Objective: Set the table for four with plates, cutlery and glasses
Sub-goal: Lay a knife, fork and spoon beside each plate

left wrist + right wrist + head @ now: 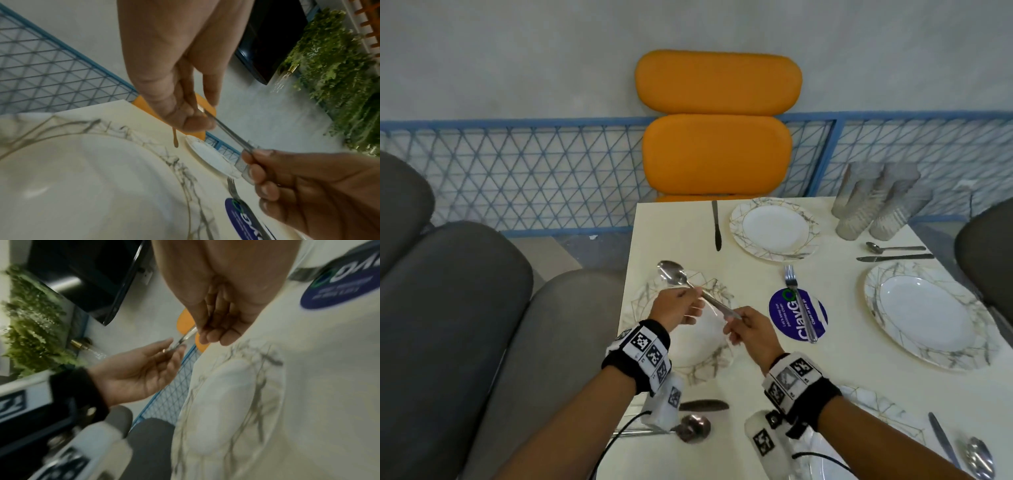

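Note:
Both hands hold one metal spoon [673, 275] in the air over the marbled plate [702, 359] at the table's left edge. My left hand [697, 298] pinches the handle just behind the bowl, and my right hand [736, 320] pinches the handle's end. The left wrist view shows the handle [228, 133] running from my left fingertips [193, 121] to my right fingers [252, 160]. In the right wrist view my right hand [213, 337] grips the spoon handle [188, 335]. Three other plates lie at the far side [804, 240], the right [876, 298] and the near right [876, 404].
Several glasses [876, 202] stand clustered at the far right corner. A fork [796, 298] lies across a blue sticker [780, 315]. A knife [717, 224] lies left of the far plate. Spoon and knife pairs lie at the right [893, 253], near edge [698, 416] and bottom right [959, 445]. Chairs surround the table.

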{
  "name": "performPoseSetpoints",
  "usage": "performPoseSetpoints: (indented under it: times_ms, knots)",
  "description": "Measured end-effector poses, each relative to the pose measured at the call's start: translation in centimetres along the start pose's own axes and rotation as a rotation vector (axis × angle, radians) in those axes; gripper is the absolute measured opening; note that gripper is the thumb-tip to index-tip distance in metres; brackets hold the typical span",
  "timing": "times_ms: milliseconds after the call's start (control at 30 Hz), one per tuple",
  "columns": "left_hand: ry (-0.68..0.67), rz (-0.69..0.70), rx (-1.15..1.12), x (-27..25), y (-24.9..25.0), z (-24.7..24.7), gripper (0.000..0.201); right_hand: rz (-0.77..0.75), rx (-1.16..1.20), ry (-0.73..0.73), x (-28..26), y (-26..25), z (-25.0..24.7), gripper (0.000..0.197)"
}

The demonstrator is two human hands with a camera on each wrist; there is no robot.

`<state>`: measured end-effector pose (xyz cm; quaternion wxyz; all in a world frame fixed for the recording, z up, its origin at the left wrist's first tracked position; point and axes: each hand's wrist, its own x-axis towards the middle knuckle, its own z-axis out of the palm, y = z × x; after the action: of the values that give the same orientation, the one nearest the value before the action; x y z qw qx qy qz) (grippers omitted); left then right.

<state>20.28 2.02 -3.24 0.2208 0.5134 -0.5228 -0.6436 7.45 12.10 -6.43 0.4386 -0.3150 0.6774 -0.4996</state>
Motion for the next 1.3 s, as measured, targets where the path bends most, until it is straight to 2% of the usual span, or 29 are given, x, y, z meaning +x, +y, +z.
performPoseSetpoints:
  times_ms: [67,100,200,267,367,467,567,667,800,933,1100,1200,1300]
  knots:
    - [-0.047,0.001,0.093,1.2,1.2,0.3,0.012,-0.052,0.022,0.075,1.9,-0.6,-2.5,0.019]
    - [-0.029,0.046,0.136,1.8,1.6,0.4,0.014,-0.074,0.017,0.091,2.9,-1.0,-3.5,0.019]
    - [0.090,0.315,0.350,3.6,2.7,0.4,0.009,-0.126,0.008,0.089,5.5,-2.2,-5.9,0.016]
    - [0.054,0.438,0.561,5.3,2.9,0.4,0.020,-0.142,0.000,0.063,7.2,-3.0,-7.1,0.012]
    - [-0.041,0.401,0.808,8.2,2.6,0.3,0.041,-0.155,-0.032,0.016,9.9,-3.6,-8.4,0.012]
    - [-0.004,0.398,0.879,10.7,2.5,0.3,0.045,-0.163,-0.091,-0.026,12.2,-3.6,-9.6,0.014]
    - [0.015,0.372,0.788,12.4,3.1,0.7,0.041,-0.163,-0.146,-0.088,14.5,-3.8,-10.0,0.017]
    - [0.040,0.282,0.607,13.4,3.5,0.7,0.024,-0.160,-0.168,-0.108,16.7,-3.9,-9.5,0.020]
    - [0.113,0.198,0.415,15.2,3.9,0.2,0.017,-0.133,-0.066,-0.015,19.2,-4.3,-8.4,0.012]
    - [0.204,0.121,0.372,18.0,4.7,0.0,0.017,-0.103,-0.001,0.069,20.9,-4.0,-7.4,0.005]
    - [0.292,-0.037,0.293,21.9,5.1,0.4,0.014,-0.091,-0.085,0.035,21.2,-1.2,-6.7,0.017]
    - [0.362,-0.084,0.196,23.8,5.2,0.8,0.017,-0.114,-0.245,-0.032,21.5,0.6,-6.6,0.028]
    - [0.388,-0.129,0.022,24.8,5.2,1.6,0.015,-0.180,-0.423,-0.088,21.9,1.4,-6.1,0.018]
